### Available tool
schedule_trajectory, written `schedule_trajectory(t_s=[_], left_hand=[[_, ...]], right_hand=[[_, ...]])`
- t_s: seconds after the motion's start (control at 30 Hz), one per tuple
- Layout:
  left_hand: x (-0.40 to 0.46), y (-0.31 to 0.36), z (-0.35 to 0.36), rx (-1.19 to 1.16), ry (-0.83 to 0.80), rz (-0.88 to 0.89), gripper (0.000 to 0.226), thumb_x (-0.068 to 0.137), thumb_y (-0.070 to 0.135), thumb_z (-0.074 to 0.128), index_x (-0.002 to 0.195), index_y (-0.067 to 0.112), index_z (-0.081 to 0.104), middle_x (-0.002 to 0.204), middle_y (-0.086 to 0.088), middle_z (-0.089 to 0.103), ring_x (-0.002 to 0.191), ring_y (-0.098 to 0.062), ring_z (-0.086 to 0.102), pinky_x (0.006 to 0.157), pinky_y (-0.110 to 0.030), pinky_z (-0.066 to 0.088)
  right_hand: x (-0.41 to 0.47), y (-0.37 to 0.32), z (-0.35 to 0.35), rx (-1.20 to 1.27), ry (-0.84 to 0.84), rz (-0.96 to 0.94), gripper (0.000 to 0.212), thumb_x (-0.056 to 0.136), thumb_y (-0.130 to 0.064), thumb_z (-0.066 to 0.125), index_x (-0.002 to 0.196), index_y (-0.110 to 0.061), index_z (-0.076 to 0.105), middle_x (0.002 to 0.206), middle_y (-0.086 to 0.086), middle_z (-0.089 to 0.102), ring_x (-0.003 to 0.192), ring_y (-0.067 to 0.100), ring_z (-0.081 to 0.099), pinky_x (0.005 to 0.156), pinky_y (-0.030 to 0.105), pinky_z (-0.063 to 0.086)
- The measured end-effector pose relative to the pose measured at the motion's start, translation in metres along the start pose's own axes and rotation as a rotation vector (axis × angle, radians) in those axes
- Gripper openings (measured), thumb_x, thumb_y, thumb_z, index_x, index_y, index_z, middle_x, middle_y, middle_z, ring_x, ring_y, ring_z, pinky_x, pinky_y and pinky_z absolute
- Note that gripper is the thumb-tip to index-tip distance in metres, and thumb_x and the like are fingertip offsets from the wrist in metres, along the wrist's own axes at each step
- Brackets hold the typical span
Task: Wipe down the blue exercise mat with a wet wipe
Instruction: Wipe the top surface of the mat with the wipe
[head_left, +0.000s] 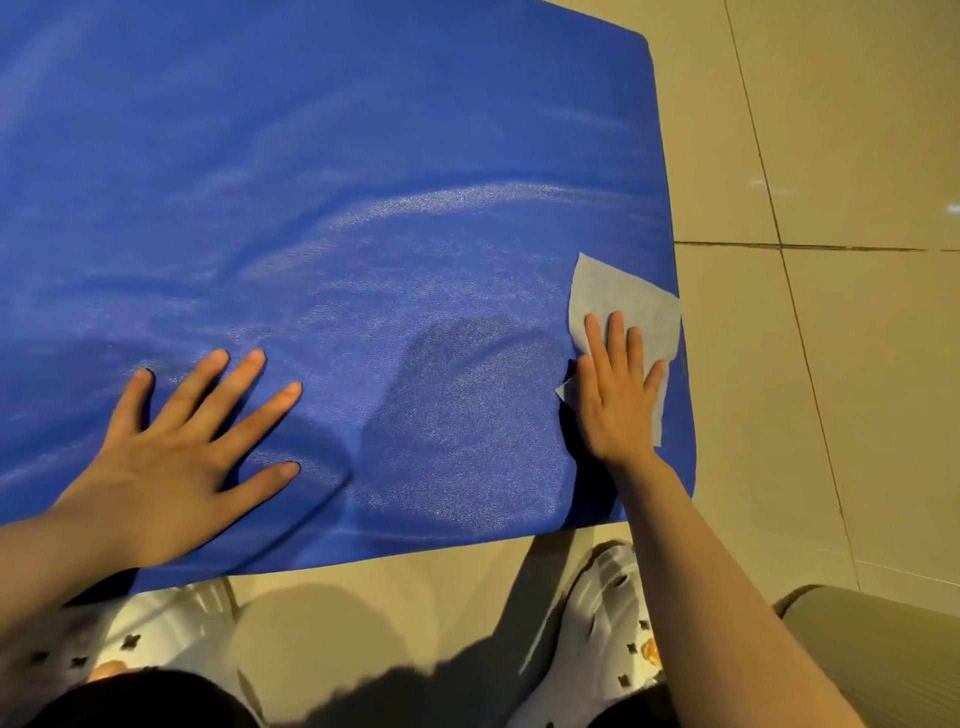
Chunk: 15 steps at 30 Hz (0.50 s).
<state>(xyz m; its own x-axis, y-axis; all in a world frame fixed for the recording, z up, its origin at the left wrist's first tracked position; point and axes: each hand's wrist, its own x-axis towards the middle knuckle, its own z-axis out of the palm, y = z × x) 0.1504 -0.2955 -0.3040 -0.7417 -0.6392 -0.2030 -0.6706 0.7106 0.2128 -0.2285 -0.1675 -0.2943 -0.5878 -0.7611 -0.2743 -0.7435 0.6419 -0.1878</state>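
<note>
Head view showed wiping underway: flat right hand (618, 395) pressed the pale wet wipe (631, 306) near the blue foam mat's (363, 182) right edge; left hand (176, 441), fingers spread, steadied it. Next probably sweeping leftwards.

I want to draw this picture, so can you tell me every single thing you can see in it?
exercise mat: one, blue, spread flat on the floor, filling most of the view
wet wipe: one, pale grey-white, flat on the mat by its right edge, partly under a hand
floor tiles: several, beige with dark joints, right of the mat and below it
shoes: two, white with small dark charms, on the floor just below the mat's near edge
grey-green thing: one, bottom right corner, cannot tell what it is
left hand: one, fingers spread, resting flat on the mat
right hand: one, fingers straight, pressing the wipe onto the mat
</note>
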Motion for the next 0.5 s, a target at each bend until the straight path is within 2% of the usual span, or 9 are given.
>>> schedule_trajectory(t_s=[0.07, 0.2, 0.3, 0.4, 0.5], left_hand=[[0.001, -0.001, 0.001, 0.002, 0.006, 0.002, 0.066, 0.094, 0.074, 0.016, 0.154, 0.048, 0.010, 0.163, 0.018, -0.005, 0.149, -0.004, -0.009, 0.115, -0.040, -0.002], [0.001, -0.002, 0.004, 0.021, 0.011, 0.014, 0.067, 0.094, 0.074, 0.016, 0.154, 0.048, 0.009, 0.162, 0.019, -0.009, 0.149, -0.003, -0.012, 0.111, -0.048, 0.002], [0.001, -0.003, 0.005, 0.026, 0.042, 0.022, 0.067, 0.094, 0.075, 0.015, 0.154, 0.048, 0.008, 0.163, 0.018, -0.009, 0.149, -0.004, -0.012, 0.110, -0.051, 0.007], [0.001, -0.003, 0.005, 0.026, 0.047, -0.001, 0.067, 0.094, 0.075, 0.016, 0.155, 0.047, 0.011, 0.165, 0.006, 0.014, 0.149, -0.003, -0.011, 0.109, -0.054, 0.010], [0.002, -0.002, 0.005, 0.037, 0.049, -0.007, 0.067, 0.094, 0.074, 0.016, 0.155, 0.047, 0.010, 0.159, -0.002, 0.029, 0.150, -0.005, -0.008, 0.109, -0.052, 0.010]], right_hand=[[-0.013, -0.016, 0.001, 0.105, -0.027, 0.000, 0.067, 0.090, -0.051, -0.003, 0.154, -0.032, 0.007, 0.164, -0.004, -0.001, 0.151, 0.020, -0.009, 0.117, 0.049, -0.013], [-0.065, -0.057, 0.019, 0.139, -0.023, -0.118, 0.068, 0.089, -0.064, -0.015, 0.150, -0.039, 0.004, 0.162, -0.011, -0.003, 0.151, 0.016, -0.009, 0.116, 0.043, -0.020], [-0.089, -0.069, 0.024, 0.125, -0.041, -0.124, 0.074, 0.086, -0.075, -0.012, 0.150, -0.043, 0.004, 0.160, -0.016, -0.009, 0.149, 0.011, -0.015, 0.115, 0.047, -0.023], [-0.089, -0.065, 0.018, 0.041, 0.107, -0.108, 0.074, 0.090, -0.077, 0.009, 0.153, -0.040, 0.012, 0.162, -0.012, 0.000, 0.151, 0.014, -0.008, 0.116, 0.053, -0.019], [-0.085, -0.059, 0.012, -0.022, 0.167, -0.120, 0.072, 0.094, -0.072, 0.014, 0.154, -0.033, 0.023, 0.164, -0.004, 0.011, 0.152, 0.020, 0.000, 0.116, 0.057, -0.013]])
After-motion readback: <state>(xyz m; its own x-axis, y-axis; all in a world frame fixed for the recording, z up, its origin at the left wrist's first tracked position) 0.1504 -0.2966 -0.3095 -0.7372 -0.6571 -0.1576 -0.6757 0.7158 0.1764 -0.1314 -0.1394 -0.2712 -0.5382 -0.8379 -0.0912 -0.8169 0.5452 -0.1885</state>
